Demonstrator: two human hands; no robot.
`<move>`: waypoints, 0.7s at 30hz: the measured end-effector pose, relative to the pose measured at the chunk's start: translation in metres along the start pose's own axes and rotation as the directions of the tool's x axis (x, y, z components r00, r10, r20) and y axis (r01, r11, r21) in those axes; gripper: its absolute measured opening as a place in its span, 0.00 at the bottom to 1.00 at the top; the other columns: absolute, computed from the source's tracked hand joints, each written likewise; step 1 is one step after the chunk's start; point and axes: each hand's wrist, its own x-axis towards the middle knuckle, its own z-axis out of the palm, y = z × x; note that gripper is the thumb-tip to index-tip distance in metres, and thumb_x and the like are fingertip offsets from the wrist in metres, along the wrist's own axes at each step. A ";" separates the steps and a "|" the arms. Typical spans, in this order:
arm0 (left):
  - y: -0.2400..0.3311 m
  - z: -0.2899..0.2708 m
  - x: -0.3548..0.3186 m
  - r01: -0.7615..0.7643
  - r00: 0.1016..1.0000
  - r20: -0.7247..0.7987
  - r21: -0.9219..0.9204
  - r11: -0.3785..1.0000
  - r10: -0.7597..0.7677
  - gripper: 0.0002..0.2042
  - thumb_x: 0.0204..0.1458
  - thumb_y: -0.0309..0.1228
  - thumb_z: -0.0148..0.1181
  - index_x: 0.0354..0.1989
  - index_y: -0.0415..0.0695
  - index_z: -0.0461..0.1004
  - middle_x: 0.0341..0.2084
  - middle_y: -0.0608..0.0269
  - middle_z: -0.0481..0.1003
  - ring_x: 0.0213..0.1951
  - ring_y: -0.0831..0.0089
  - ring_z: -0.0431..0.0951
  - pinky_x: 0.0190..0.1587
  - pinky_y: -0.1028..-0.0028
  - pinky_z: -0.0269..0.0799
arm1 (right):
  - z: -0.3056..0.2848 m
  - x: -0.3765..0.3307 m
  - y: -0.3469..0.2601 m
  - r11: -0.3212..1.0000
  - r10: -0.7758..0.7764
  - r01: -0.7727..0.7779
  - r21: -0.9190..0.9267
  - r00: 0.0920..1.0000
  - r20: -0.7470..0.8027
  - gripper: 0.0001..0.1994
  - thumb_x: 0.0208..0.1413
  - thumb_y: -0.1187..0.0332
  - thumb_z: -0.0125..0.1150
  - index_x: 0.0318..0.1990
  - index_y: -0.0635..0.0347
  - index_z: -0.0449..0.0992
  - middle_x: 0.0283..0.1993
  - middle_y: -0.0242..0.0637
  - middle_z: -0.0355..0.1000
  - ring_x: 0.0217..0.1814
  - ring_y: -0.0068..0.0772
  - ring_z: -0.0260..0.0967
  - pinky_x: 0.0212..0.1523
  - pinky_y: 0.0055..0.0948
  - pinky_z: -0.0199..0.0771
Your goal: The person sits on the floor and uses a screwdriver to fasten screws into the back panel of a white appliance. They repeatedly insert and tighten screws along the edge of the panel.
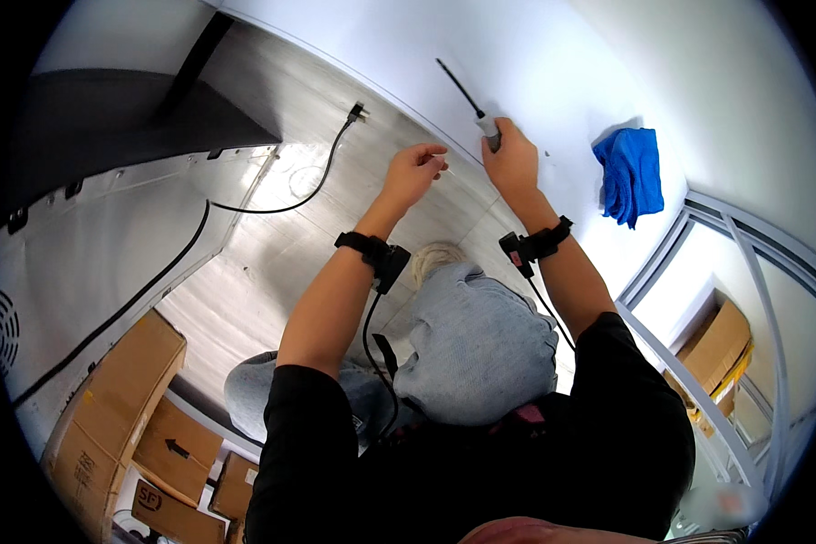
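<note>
The screwdriver (487, 125) is in the right hand (513, 156), gripped by its handle, tip pointing away over the white panel (553, 72); whether it touches is unclear. A slack grip could let the tip skid and scratch the panel. The left hand (413, 173) is half-open, seemingly empty. Beyond, the cable (272, 211) could snag, its plug end being loose.

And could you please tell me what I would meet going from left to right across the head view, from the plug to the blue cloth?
Plug, left hand, screwdriver, right hand, blue cloth.
</note>
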 end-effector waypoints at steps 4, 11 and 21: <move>-0.001 -0.022 -0.022 0.019 0.999 -0.048 -0.041 0.999 -0.021 0.13 0.56 0.30 0.53 0.48 0.42 0.73 0.34 0.65 0.77 0.33 0.78 0.74 0.34 0.79 0.68 | -0.018 0.004 -0.003 1.000 0.009 -0.008 0.014 0.995 -0.103 0.15 0.45 0.69 0.64 0.41 0.61 0.72 0.32 0.49 0.73 0.33 0.52 0.72 0.33 0.38 0.71; 0.016 -0.096 -0.083 0.042 0.994 -0.093 -0.188 0.981 -0.060 0.14 0.56 0.28 0.52 0.51 0.43 0.71 0.38 0.62 0.76 0.39 0.74 0.76 0.42 0.74 0.73 | -0.078 0.046 -0.088 0.514 0.027 -0.404 0.757 0.890 0.456 0.18 0.45 0.74 0.56 0.46 0.66 0.69 0.31 0.37 0.69 0.27 0.29 0.68 0.28 0.30 0.71; 0.136 -0.183 -0.227 -0.321 0.914 -0.357 -0.337 0.885 0.196 0.14 0.59 0.29 0.48 0.52 0.39 0.68 0.41 0.58 0.75 0.39 0.72 0.77 0.42 0.76 0.73 | -0.131 -0.003 -0.309 0.142 -0.492 -0.708 0.692 0.556 0.670 0.25 0.57 0.62 0.47 0.58 0.67 0.58 0.38 0.46 0.70 0.25 0.35 0.71 0.20 0.29 0.71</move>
